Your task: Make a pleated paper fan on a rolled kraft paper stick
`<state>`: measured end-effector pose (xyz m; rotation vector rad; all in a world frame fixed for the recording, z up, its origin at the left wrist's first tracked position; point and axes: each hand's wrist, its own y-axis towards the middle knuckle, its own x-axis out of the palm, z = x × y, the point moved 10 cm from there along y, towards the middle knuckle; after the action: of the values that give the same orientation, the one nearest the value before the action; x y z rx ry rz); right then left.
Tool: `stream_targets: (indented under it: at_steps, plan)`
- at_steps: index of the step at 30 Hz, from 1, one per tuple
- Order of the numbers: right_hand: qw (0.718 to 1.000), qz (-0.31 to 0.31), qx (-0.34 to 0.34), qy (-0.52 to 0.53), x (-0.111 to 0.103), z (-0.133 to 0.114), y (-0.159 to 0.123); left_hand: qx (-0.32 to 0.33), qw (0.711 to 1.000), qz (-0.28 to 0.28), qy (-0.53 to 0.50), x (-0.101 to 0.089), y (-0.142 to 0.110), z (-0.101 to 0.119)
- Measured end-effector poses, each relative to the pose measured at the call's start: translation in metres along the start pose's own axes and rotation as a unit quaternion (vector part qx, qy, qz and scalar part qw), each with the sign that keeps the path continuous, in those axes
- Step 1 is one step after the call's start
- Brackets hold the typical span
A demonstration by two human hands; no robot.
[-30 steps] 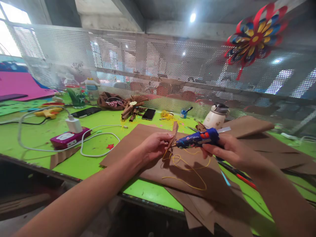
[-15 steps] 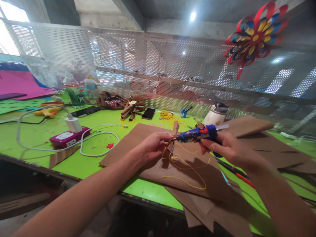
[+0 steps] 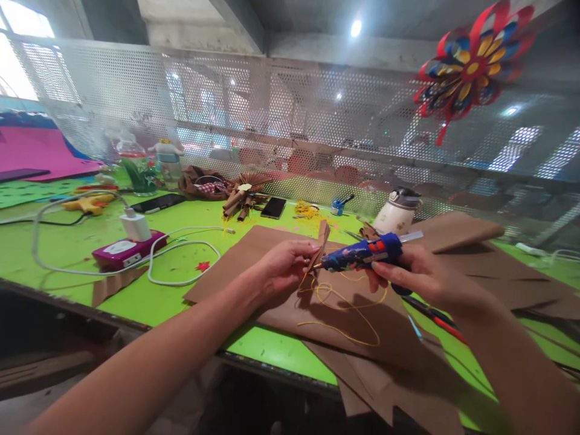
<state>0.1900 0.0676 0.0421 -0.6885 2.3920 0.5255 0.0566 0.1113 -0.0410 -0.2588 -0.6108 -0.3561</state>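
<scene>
My left hand (image 3: 290, 266) pinches a folded strip of brown paper (image 3: 322, 238), held upright above larger brown sheets (image 3: 244, 260). My right hand (image 3: 414, 272) is wrapped around a blue hot glue gun (image 3: 362, 252), with a clear glue stick (image 3: 412, 236) poking out of its back end. The gun's nozzle points left and is at the lower part of the strip, by my left fingertips. Whether the tip touches the paper I cannot tell. A loose yellow cord (image 3: 362, 331) trails from below the strip in loops over the brown sheets.
On the green table, a purple power adapter (image 3: 120, 257) with white cables stands left. Behind are a phone (image 3: 273, 208), rolled brown paper pieces (image 3: 238, 202), a small blue jar (image 3: 337, 207) and a white flask (image 3: 396, 211). Red-handled pliers or scissors (image 3: 446, 325) lie beneath my right forearm.
The glue gun's nozzle has shifted slightly down and left along the paper strip. My left hand keeps its pinch on the strip almost in place.
</scene>
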Motion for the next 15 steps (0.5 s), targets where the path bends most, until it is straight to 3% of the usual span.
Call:
stream_targets:
  at_steps: [11, 15]
  plan:
    - [1.000, -0.014, -0.014, 0.003, 0.001, 0.001, -0.002, 0.003, 1.000, 0.011, -0.021, 0.002, -0.003, 0.001]
    - [0.996, 0.005, -0.008, 0.091, -0.008, 0.009, -0.005, 0.003, 1.000, 0.009, -0.018, 0.004, -0.005, 0.003]
